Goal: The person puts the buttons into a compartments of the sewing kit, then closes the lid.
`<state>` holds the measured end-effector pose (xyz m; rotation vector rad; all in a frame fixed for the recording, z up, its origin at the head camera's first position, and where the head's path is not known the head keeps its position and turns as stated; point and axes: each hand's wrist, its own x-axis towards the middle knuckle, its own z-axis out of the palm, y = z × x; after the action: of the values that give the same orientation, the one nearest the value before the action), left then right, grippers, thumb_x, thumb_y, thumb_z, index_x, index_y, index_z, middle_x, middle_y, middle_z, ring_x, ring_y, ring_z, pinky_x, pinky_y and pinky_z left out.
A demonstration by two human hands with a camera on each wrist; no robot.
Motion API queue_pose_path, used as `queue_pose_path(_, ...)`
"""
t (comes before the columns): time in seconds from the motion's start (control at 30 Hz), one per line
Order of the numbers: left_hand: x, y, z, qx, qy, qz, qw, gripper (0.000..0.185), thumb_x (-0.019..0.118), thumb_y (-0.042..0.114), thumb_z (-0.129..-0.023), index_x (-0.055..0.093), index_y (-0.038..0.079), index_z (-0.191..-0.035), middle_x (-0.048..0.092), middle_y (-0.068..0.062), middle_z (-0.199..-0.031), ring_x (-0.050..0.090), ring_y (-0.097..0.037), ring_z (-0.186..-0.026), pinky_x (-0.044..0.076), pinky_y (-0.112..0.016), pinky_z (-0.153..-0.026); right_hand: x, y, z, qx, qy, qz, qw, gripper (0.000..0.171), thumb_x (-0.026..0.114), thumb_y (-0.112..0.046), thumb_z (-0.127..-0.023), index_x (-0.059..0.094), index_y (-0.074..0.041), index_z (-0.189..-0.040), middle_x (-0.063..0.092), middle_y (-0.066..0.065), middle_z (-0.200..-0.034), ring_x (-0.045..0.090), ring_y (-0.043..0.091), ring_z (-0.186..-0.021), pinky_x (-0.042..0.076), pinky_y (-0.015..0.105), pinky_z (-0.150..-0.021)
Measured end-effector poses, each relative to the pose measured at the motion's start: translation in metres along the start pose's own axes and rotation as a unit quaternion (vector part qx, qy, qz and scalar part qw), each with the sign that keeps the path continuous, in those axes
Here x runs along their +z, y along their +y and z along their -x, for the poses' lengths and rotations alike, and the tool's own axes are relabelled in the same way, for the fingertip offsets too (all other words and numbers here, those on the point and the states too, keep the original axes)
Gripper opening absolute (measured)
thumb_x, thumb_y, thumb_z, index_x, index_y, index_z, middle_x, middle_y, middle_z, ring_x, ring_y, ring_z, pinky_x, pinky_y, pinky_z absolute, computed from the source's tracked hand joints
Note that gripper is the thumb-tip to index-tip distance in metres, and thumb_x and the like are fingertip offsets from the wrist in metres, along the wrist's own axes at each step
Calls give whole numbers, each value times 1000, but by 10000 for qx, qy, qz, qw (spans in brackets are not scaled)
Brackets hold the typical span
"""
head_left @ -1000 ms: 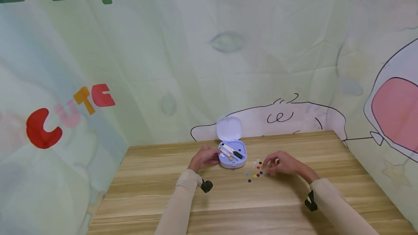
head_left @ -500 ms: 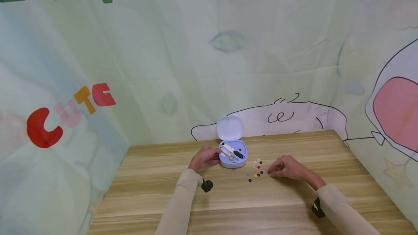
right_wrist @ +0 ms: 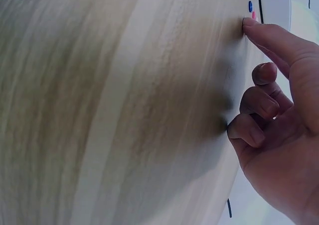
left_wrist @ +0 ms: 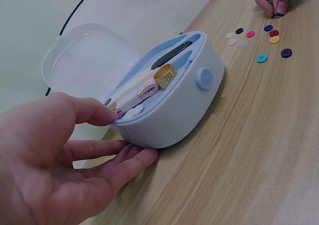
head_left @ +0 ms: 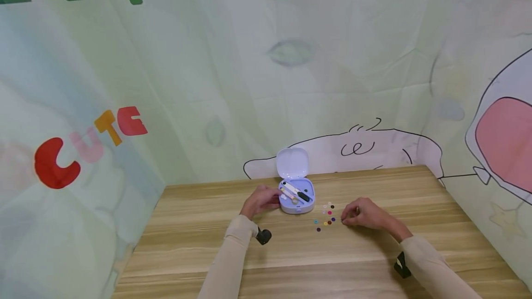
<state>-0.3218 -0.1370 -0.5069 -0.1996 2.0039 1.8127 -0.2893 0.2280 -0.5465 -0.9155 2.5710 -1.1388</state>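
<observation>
My left hand (head_left: pixel 261 200) grips the left side of a pale blue sewing box (left_wrist: pixel 174 120), thumb at the rim and fingers low against the wall. The box's lid (left_wrist: pixel 89 60) stands up at the back. Inside lie a gold thimble (left_wrist: pixel 165 76), a small tape measure (left_wrist: pixel 148 87) and a slim dark-ended tool (left_wrist: pixel 172 55). To the right of the box, my right hand (head_left: pixel 365 212) pinches a dark button (left_wrist: pixel 278 16) at the tabletop, thumb and index finger together. In the right wrist view, the other fingers are curled and the button is mostly hidden.
Several loose buttons lie between the box and my right hand, among them a turquoise button (left_wrist: pixel 262 58), a pink button (left_wrist: pixel 250 34) and a yellow button (left_wrist: pixel 274 40). A printed cloth backdrop (head_left: pixel 224 82) rises behind the wooden table (head_left: pixel 187 243).
My right hand has shifted slightly right and toward me, away from the loose buttons, its thumb and index finger closing together on the dark button. The left hand and the box have stayed put.
</observation>
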Motion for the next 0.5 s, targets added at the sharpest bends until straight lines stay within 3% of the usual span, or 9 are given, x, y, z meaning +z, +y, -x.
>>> queue_pose_path(0.5, -1, -1, 0, -28, 35, 13, 10000, 27, 61, 9, -102, 65, -12, -118, 72, -18, -106, 68, -20, -92, 61, -39, -93, 3, -5, -2, 68, -60, -180, 9998, 11, 81, -5, -86, 75, -14, -88, 59, -9, -73, 49, 6, -66, 41, 20, -55)
